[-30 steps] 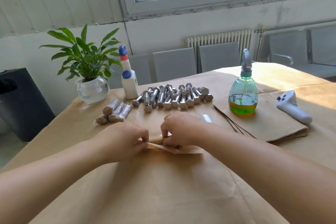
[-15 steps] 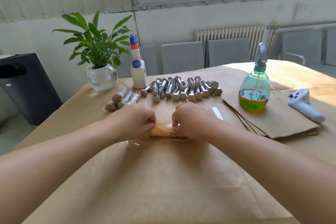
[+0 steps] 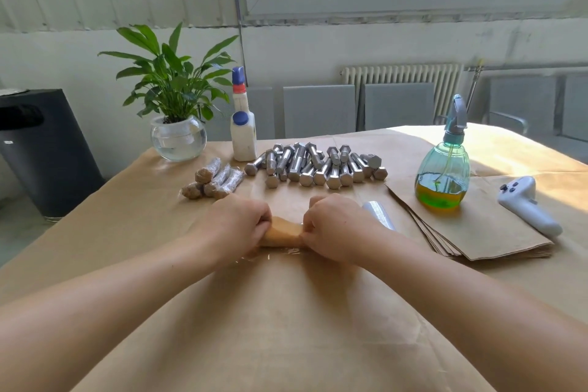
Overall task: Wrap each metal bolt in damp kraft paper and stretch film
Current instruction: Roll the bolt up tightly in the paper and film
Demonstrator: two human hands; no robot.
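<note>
Wrapped bolts (image 3: 213, 182) lie left of bare bolts (image 3: 318, 165), spray bottle (image 3: 443, 169) right.

4 wrapped bolts (image 3: 213, 181), 2 bottles (image 3: 243, 124)

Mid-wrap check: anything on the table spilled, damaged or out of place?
Nothing spilled or damaged. The only item foreign to wrapping is a white handheld controller lying on the kraft sheet stack at the right. The spray bottle stands upright.

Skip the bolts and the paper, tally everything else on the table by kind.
Bottles: 2, the white bottle and the spray bottle
Plant: 1
Controller: 1
Film roll: 1
Total: 5
</note>
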